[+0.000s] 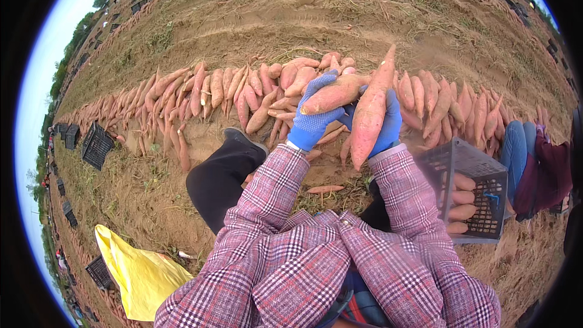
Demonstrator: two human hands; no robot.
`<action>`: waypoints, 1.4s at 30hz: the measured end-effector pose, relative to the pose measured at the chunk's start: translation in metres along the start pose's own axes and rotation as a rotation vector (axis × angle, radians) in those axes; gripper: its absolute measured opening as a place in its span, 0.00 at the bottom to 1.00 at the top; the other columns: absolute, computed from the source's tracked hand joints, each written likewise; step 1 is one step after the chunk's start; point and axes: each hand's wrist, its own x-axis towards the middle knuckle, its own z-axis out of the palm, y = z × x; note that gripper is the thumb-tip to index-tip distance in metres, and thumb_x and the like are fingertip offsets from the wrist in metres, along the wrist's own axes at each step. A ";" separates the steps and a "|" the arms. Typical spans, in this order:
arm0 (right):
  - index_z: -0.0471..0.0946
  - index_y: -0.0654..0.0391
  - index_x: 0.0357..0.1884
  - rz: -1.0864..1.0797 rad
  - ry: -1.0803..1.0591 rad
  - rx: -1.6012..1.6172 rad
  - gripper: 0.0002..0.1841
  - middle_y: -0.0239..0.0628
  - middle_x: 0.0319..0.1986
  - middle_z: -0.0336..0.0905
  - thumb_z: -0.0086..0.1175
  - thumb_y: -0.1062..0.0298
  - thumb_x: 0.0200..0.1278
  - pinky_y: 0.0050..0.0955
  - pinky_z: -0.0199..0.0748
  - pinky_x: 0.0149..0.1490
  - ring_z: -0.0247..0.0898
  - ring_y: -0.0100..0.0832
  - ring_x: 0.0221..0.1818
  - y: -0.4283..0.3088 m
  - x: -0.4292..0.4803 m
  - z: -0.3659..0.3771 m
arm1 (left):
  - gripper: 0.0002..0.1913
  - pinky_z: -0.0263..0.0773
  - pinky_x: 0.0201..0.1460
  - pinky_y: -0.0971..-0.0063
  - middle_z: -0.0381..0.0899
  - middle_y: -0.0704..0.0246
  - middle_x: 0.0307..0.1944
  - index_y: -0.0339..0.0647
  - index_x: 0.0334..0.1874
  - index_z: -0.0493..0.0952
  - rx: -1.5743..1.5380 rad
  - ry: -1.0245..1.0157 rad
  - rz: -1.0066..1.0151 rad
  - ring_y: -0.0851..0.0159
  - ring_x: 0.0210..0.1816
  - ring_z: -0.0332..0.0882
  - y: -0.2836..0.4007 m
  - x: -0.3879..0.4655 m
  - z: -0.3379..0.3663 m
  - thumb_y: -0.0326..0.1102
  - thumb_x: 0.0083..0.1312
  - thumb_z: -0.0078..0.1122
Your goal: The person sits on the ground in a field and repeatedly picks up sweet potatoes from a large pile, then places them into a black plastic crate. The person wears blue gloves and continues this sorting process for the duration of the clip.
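Note:
Both my hands wear blue gloves with a dotted grip and are raised over a long row of harvested sweet potatoes [218,86]. My left hand [312,120] is closed around a thick sweet potato [334,94], its blunt end towards me. In my right hand [388,123] is a longer, tapered sweet potato [371,116], its thin tip pointing away from me. The two roots are side by side, close together. Part of my right hand's fingers is hidden behind the root. On the soil below lies a thin sweet potato [324,189].
To my right a black plastic crate [483,159] holds several sweet potatoes [462,197]. Beyond it is another person in jeans [514,155]. At my left are a yellow sack [141,278] and a black crate [96,146]. More crates and people dot the distant field.

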 end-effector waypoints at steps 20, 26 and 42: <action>0.73 0.61 0.54 -0.553 -0.091 -0.038 0.26 0.41 0.48 0.79 0.45 0.45 0.73 0.37 0.75 0.57 0.77 0.38 0.46 -0.110 -0.036 -0.002 | 0.36 0.72 0.59 0.72 0.74 0.56 0.62 0.41 0.75 0.59 -0.152 -0.047 -0.741 0.61 0.56 0.77 -0.055 -0.103 -0.052 0.24 0.63 0.60; 0.77 0.64 0.50 -0.690 -0.217 0.083 0.27 0.42 0.43 0.82 0.48 0.46 0.71 0.35 0.76 0.56 0.78 0.37 0.45 -0.172 -0.076 -0.034 | 0.33 0.76 0.44 0.78 0.76 0.59 0.57 0.40 0.72 0.63 -0.008 -0.014 -1.003 0.65 0.46 0.81 -0.078 -0.132 -0.070 0.26 0.62 0.59; 0.58 0.57 0.73 -0.810 0.992 -0.052 0.45 0.50 0.67 0.63 0.50 0.34 0.62 0.49 0.50 0.73 0.58 0.49 0.68 -0.291 -0.256 -0.328 | 0.31 0.79 0.39 0.76 0.81 0.60 0.51 0.41 0.72 0.62 0.142 -0.103 -1.387 0.65 0.41 0.82 -0.124 -0.172 -0.075 0.27 0.65 0.57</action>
